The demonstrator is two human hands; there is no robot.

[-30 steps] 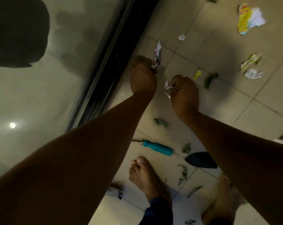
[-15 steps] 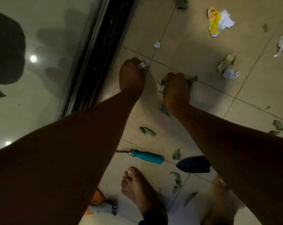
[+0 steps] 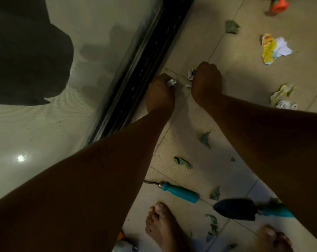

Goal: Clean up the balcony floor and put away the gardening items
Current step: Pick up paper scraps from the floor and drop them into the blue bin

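Note:
Both arms reach down to the tiled balcony floor. My left hand is curled into a fist next to the door track, holding small white paper scraps. My right hand is curled too and grips crumpled paper that pokes out at its left side. One tiny white scrap lies on the floor between the hands. A teal-handled tool and a dark trowel with a teal handle lie near my bare feet.
A black sliding-door track and glass run along the left. Crumpled papers lie at the right: a yellow-white one and two smaller ones. Green leaf bits are scattered about. An orange item sits at the top.
Both hands have moved further along the floor, staying curled round paper scraps. The small white scrap that lay ahead of them is no longer on the tile. The view has shifted forward.

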